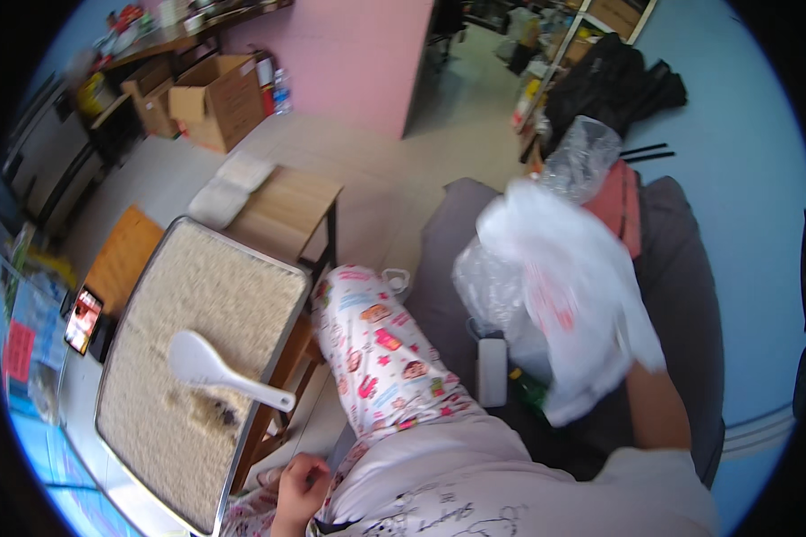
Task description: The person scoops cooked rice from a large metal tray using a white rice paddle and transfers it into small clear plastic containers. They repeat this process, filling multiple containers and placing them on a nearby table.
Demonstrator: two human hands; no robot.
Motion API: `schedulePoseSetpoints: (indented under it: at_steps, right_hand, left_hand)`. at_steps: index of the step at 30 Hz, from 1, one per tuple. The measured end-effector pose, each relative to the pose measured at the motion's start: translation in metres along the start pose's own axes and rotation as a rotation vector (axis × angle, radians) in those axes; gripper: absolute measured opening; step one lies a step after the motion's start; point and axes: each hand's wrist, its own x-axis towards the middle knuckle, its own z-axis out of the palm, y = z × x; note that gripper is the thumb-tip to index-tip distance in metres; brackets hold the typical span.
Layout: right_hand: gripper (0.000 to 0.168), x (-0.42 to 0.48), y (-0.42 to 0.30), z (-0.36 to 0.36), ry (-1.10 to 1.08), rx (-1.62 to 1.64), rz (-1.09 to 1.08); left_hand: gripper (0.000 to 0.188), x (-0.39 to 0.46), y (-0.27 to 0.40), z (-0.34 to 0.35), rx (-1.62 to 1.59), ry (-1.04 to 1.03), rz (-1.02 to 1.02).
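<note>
A white plastic bag (564, 295) with red print hangs at the end of my right forearm, blurred by motion. It covers my right hand, and its lifted position shows that the hand grips it. My left hand (302, 486) is by my lap, its fingers curled with nothing visible in them. Close to that hand stands a metal-rimmed tray (271, 376) filled with what looks like uncooked rice (195, 288). A large white spoon (225, 369) lies across the rice, its handle reaching over the tray's rim. Beside the spoon there is a dug-out patch with a dark spot.
Under the bag, a white box-shaped device (491, 372) and a green bottle (529, 391) lie on a grey cushioned seat (443, 268). Clear plastic (584, 158) and a red case (614, 208) are behind. A wooden stool (289, 208) and a lit phone (84, 321) flank the tray.
</note>
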Motion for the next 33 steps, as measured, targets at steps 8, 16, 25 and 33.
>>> schedulePoseSetpoints:
  at_steps: [8, 16, 25, 33]
  right_hand:
    - [0.042, 0.223, -0.064, -0.111, 0.311, 0.001, -0.303]
    - [0.048, 0.282, -0.024, -0.291, 0.840, 0.102, -0.277]
    - [0.039, 0.181, -0.061, -0.141, 0.827, -0.567, 0.033]
    - [0.035, 0.009, 0.031, -0.056, 0.247, -1.966, 0.196]
  left_hand:
    - [0.012, -0.007, 0.038, -0.002, 0.108, 0.048, -0.099]
    - [0.013, -0.003, 0.046, 0.016, 0.000, 0.129, -0.301]
    - [0.008, 0.066, 0.113, 0.042, 0.218, 0.015, -0.231]
    - [0.012, 0.078, 0.108, 0.048, 0.085, -0.195, -0.120]
